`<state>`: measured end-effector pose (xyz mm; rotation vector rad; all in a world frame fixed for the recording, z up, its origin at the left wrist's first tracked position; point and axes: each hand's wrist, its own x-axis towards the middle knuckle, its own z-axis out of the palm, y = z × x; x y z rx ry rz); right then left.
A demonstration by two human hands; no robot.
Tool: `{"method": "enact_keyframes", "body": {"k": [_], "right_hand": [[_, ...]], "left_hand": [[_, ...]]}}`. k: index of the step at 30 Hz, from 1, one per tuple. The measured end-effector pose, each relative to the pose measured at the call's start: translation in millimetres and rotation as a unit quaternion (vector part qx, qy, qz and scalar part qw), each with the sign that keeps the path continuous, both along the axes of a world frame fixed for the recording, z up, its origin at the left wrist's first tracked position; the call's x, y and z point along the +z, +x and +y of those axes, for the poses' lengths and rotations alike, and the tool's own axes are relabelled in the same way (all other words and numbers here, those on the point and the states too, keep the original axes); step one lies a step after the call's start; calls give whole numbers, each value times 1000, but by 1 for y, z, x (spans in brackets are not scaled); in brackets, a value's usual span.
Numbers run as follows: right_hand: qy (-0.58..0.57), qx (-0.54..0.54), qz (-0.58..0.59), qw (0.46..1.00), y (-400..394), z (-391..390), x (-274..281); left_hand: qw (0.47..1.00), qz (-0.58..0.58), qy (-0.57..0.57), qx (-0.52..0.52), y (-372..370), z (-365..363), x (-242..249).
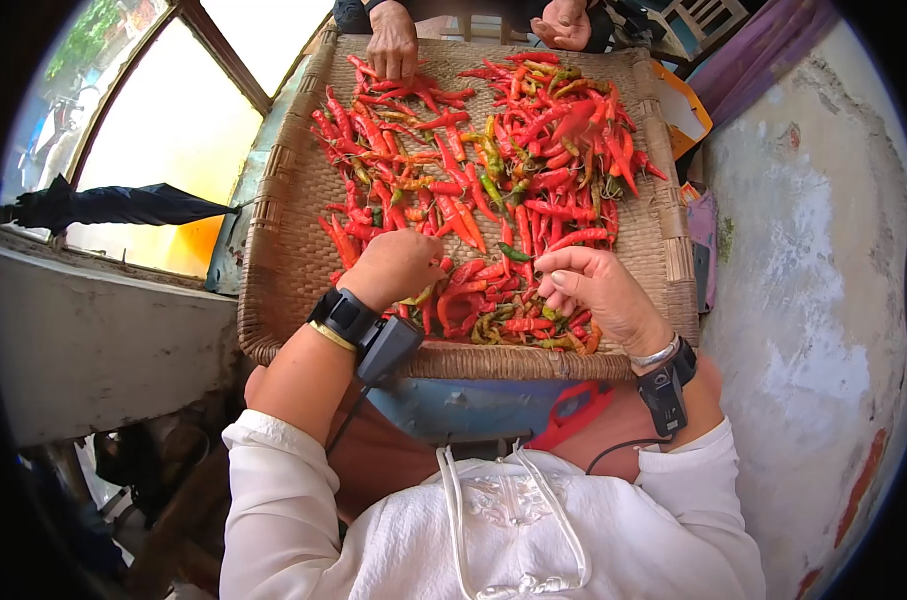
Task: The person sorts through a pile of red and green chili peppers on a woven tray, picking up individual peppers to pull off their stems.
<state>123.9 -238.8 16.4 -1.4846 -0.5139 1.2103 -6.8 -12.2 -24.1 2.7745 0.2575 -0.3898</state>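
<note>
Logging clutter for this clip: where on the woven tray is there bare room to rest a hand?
Bare weave shows on the woven tray along its left side, between the rim and the chillies, and in a narrow strip by the right rim. The middle is crowded, as is the near edge around the left hand and right hand.

place: modest home, sorting corner | signs: woven tray (pixel 284 250) heaped with red chillies (pixel 534 150) | peeling plastered wall (pixel 824 250) | arched window (pixel 164 130) | folded umbrella (pixel 114 205) on the sill

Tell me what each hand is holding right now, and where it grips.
Right hand pinches a chili near its tip end. Left hand rests closed on the pile; any hold is hidden.
</note>
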Motion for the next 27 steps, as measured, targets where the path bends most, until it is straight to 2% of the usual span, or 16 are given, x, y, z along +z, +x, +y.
{"method": "enact_keyframes", "body": {"k": [2, 4, 6, 9, 12, 14, 18, 20, 25, 27], "right_hand": [[-5, 2, -8, 1000, 3, -15, -4], [49, -64, 103, 991, 10, -25, -13], [86, -101, 131, 982, 18, -27, -10], [210, -165, 238, 934, 31, -32, -2], [227, -196, 254, 920, 39, -35, -6], [226, -208, 250, 918, 42, -33, -14], [212, -214, 248, 921, 42, -31, -18], [204, -219, 238, 924, 44, -32, -21], [230, -267, 252, 902, 52, -36, -20], [229, -273, 251, 900, 49, -35, -16]], "left_hand": [[1000, -7, -12, -11, 1, 3, -7], [996, -38, -81, -6, 2, 0, -6], [996, -27, -82, -12, 7, -6, 1], [996, -38, -85, -11, 18, -18, 12], [993, -82, -69, -56, 44, -40, 11], [985, -127, 2, -117, 64, -54, -1], [993, -72, 16, -92, 82, -72, -23], [991, -79, -2, -104, 82, -72, -36], [993, -74, -25, -86, 79, -69, -22], [984, -54, -170, -25, 78, -64, -13]]}}
